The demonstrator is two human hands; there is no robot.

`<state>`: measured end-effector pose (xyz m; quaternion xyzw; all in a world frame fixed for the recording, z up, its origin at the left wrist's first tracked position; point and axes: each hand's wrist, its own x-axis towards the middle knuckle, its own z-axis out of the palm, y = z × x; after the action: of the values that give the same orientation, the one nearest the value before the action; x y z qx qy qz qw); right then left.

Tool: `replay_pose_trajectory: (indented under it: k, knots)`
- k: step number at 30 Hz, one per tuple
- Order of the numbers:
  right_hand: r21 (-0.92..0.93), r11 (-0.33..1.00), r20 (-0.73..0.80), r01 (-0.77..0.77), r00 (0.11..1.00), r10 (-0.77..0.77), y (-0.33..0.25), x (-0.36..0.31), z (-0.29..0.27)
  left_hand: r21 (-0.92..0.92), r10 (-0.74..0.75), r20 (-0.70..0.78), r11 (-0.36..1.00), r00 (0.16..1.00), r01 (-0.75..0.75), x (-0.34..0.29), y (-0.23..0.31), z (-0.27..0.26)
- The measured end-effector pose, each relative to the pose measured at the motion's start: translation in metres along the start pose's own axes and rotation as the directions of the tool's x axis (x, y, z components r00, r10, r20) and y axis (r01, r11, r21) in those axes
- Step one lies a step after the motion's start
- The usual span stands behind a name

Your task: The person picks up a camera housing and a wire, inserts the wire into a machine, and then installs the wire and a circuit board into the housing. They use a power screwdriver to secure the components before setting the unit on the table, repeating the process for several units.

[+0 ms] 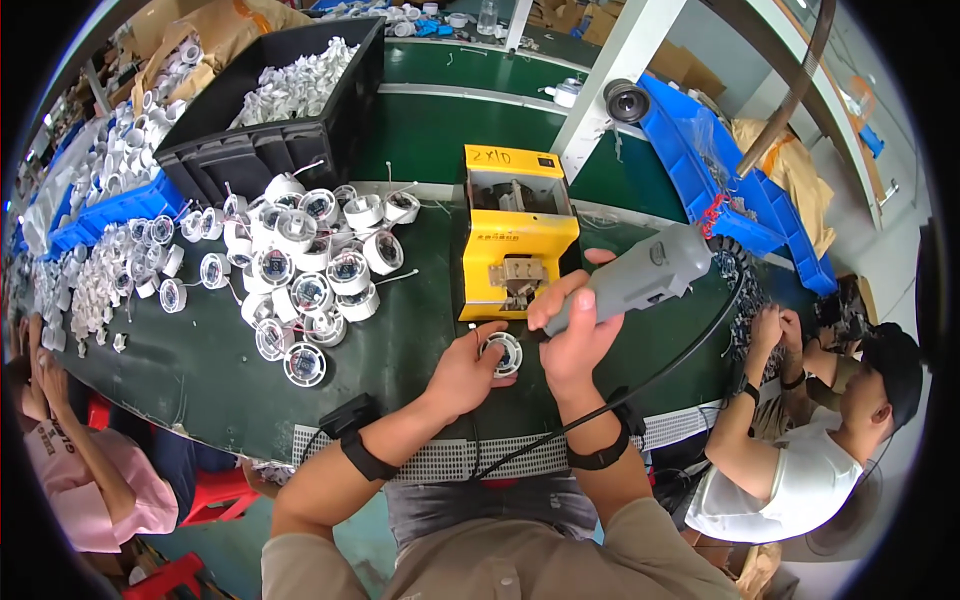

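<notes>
Two hands were seen at the near edge of the green tabletop [400, 340]. The left hand [462, 372] was pinched around a small round white part [503, 353], held flat on the tabletop just in front of the yellow machine [515, 235]. The right hand [575, 335] was closed around a grey electric screwdriver [640, 275], tilted, its tip hidden near the part. A fastening step was judged to be in hand; a steady, squarely seated tip would be called for next. Left of the machine, a heap of similar white parts [310, 265] was piled, with a black bin [285, 105] beyond it.
</notes>
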<state>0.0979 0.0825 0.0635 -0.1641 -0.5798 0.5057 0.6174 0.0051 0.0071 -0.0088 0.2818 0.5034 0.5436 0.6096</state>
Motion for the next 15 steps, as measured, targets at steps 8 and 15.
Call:
replay_pose_trajectory:
  k: [8, 15]
  knots:
    - [0.055, 0.99, 0.065, -0.133, 0.989, 0.129, 0.001, -0.022, -0.005, 0.036, 0.039, 0.014, 0.999, 0.999, -0.039, 0.0, 0.002, 0.0]
    - [0.035, 0.993, 0.086, -0.116, 0.99, 0.113, 0.006, -0.025, -0.006, 0.043, 0.014, 0.004, 0.999, 1.0, -0.014, -0.004, 0.007, 0.003]
